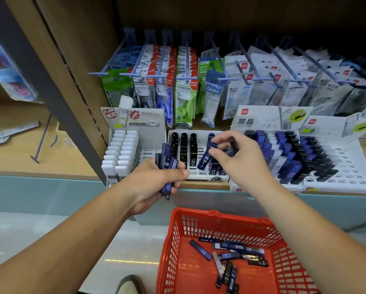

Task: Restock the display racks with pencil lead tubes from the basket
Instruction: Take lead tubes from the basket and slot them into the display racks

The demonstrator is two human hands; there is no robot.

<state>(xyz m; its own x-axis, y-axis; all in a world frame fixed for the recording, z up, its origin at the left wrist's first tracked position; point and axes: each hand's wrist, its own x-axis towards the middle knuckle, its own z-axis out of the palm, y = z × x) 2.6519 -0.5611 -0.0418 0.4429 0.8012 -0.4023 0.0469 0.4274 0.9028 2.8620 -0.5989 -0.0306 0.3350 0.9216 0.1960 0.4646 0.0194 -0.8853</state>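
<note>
Right hand (239,160): pinching slim blue plastic lead tube (205,160) at 12 o'clock (likely light, slick; take mid-body).

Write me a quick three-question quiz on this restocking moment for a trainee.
1. True or false: the red basket is empty.
2. What does the left hand grip? A) a bundle of blue tubes B) a white eraser C) nothing
3. Fill in: the right hand pinches a blue tube over the rack whose rows hold ___ tubes.
Key: 1 false, loose tubes lie in it; 2 A; 3 black.
</note>
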